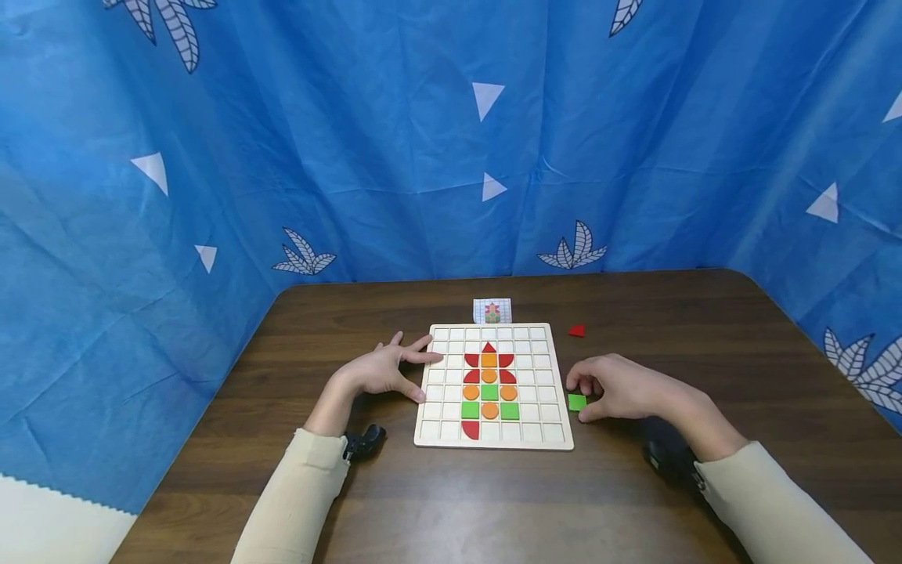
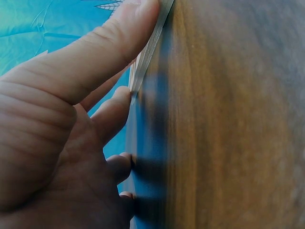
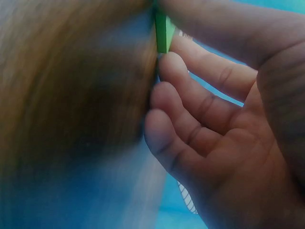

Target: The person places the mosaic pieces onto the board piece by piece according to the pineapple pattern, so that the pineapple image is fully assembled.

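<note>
A white gridded board (image 1: 539, 435) lies on the table, with a figure of red, orange and green flat pieces set in its squares. My left hand (image 1: 384, 368) rests at the board's left edge, fingers spread, thumb on the rim and fingertips over the upper left corner. Just right of the board, my right hand (image 1: 620, 388) pinches a green square piece (image 1: 577, 403) between thumb and index finger, low at the tabletop. In the right wrist view the green piece (image 3: 163, 33) shows edge-on beside the thumb, the other fingers curled below it.
A loose red piece (image 1: 577, 331) lies on the brown table (image 1: 451, 501) near the board's upper right corner. Behind the board's far edge is a small pattern card (image 1: 492, 307) printed with a similar figure. A blue curtain (image 1: 395, 141) hangs along the table's far side.
</note>
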Motion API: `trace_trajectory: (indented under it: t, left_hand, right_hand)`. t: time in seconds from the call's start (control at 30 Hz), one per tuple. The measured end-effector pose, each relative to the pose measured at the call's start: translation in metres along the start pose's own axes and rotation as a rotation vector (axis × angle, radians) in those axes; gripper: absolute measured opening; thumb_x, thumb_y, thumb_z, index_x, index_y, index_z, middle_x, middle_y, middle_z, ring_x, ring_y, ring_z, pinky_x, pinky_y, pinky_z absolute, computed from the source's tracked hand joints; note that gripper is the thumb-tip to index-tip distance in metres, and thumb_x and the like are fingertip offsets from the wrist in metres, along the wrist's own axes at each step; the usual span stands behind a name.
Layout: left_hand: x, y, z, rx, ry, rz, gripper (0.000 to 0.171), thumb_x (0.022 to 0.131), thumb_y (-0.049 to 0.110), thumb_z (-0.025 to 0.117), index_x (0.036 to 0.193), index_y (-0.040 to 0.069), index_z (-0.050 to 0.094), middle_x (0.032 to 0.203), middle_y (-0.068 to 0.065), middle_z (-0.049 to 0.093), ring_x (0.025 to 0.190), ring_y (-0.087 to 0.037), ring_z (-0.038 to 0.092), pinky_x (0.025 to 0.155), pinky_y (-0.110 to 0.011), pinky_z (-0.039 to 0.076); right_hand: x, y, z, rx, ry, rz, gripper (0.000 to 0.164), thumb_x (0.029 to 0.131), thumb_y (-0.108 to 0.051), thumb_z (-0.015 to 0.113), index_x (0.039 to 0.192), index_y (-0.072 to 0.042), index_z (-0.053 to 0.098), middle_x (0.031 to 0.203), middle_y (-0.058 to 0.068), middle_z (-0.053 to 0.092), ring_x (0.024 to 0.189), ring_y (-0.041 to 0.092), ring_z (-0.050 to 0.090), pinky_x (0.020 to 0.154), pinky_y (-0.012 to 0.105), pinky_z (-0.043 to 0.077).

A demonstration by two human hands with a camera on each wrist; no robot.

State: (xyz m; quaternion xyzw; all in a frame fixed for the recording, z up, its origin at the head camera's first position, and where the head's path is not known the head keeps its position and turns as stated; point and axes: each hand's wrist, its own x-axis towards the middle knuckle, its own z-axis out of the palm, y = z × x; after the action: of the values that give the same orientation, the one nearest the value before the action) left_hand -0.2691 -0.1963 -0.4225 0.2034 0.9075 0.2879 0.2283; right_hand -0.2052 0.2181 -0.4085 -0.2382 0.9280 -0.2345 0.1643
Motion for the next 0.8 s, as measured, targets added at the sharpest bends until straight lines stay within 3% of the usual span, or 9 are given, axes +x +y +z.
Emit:
trace_trajectory:
  t: [0.2,0.47,0.8]
  left_hand:
    - [0.000,0.001,0.000,-0.003,0.004,-0.007,0.074,0.077,0.036,0.090,0.144,0.037,0.060,0.172,0.008,0.023,0.160,-0.041,-0.011,0.119,-0.078,-0.001]
    - [-0.001,0.001,0.000,0.000,-0.001,-0.004,0.075,0.077,0.036,0.090,0.145,0.036,0.059,0.172,0.008,0.022,0.160,-0.041,-0.011,0.119,-0.078,-0.001]
    - [0.000,0.000,0.001,0.004,-0.001,-0.003,0.076,0.076,0.038,0.090,0.146,0.037,0.059,0.173,0.008,0.022,0.160,-0.041,-0.010,0.120,-0.077,0.001]
  right_hand:
    - [-0.001,-0.005,0.001,-0.050,0.016,-0.009,0.022,0.083,-0.013,0.085,0.098,-0.019,0.070,0.085,-0.006,0.060,0.080,0.013,0.053,0.067,0.024,0.049]
    - [-0.001,-0.013,-0.001,-0.086,0.041,0.010,0.020,0.082,-0.011,0.084,0.093,-0.022,0.070,0.086,-0.005,0.060,0.081,0.015,0.054,0.067,0.026,0.048]
    - [0.013,-0.044,0.006,-0.074,0.084,-0.076,0.022,0.081,-0.015,0.083,0.098,-0.021,0.071,0.088,-0.008,0.061,0.084,0.015,0.056,0.069,0.026,0.050]
